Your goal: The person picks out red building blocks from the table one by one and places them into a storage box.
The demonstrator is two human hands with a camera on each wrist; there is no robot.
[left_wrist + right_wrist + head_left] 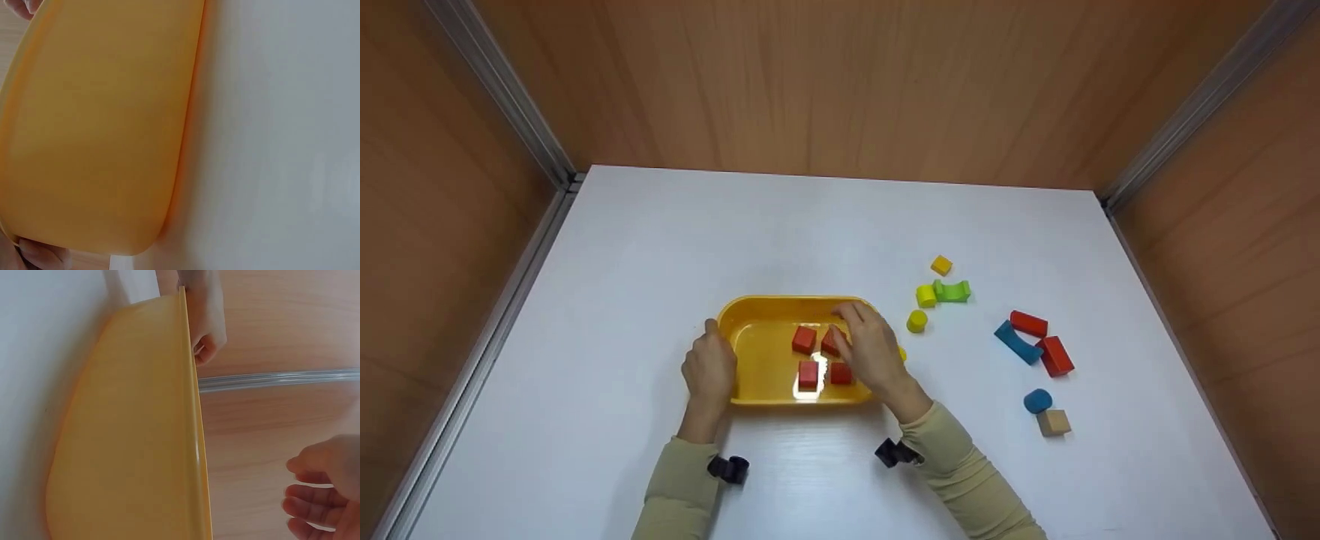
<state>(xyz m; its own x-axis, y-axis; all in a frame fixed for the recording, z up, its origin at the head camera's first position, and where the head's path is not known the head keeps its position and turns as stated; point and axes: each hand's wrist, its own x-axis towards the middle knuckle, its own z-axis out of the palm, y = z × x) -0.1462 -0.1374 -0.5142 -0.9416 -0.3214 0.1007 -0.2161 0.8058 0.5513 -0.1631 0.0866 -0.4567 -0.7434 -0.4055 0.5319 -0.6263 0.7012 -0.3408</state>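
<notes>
A yellow plastic tray [765,352] stands on the white table with several red blocks [804,340] in its right half. My left hand [710,365] grips the tray's left end, its fingers curled at the rim; part of that hand [42,256] shows at the tray's corner in the left wrist view. Over the tray's right end hovers my right hand [874,352], partly covering the red blocks below. In the right wrist view, this hand [323,489] has bent, spread fingers with nothing between them, higher than the rim.
Right of the tray lie yellow cylinders [916,321], a green arch block [953,292] and an orange-yellow cube [941,265]. Farther right are red blocks [1057,356], a blue arch block [1018,343], a blue cylinder [1038,400] and a plain wooden cube [1054,422]. Wooden panels [840,90] enclose the table.
</notes>
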